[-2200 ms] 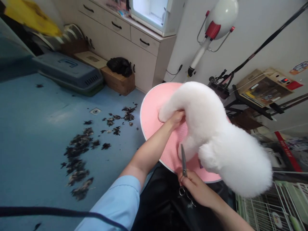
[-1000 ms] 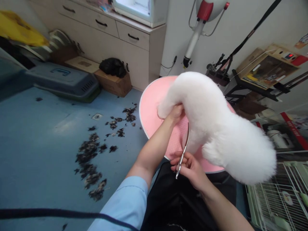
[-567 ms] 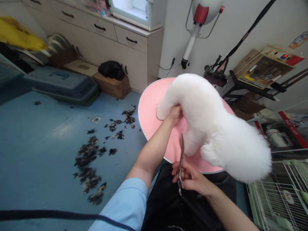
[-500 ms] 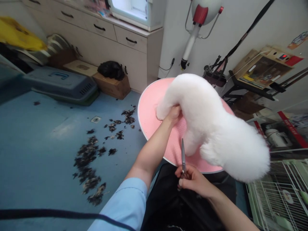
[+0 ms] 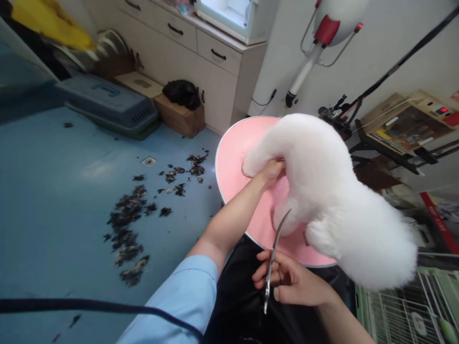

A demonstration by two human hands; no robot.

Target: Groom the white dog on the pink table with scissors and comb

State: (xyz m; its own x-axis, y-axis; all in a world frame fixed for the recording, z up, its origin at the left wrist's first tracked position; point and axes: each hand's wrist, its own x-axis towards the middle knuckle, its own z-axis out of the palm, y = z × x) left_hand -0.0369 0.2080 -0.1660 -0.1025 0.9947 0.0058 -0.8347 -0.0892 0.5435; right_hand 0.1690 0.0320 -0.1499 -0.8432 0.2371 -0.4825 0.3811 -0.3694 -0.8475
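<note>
So, the dog (image 5: pixel 319 162) is standing on the round pink table (image 5: pixel 233 153), big fluffy end hanging out past the edge on the lower right. Left hand (image 5: pixel 273 172) is tucked in under the belly, just beside one leg; the fingertips are buried in white fur, so I can't tell if it's gripping or just resting there. Right hand (image 5: pixel 294 279) has the scissors (image 5: pixel 274 246), fingers curled loosely round the handle, with the curved blade pointing up. The tip overlaps another leg from this angle, but can't say whether it's touching. Dark hair (image 5: pixel 125 215) is scattered in clumps on the blue floor (image 5: pixel 71 191) off to the left, and there's a carrier (image 5: pixel 107 102) sitting near a box (image 5: pixel 182 117) with a black bag (image 5: pixel 181 93) on top.
</note>
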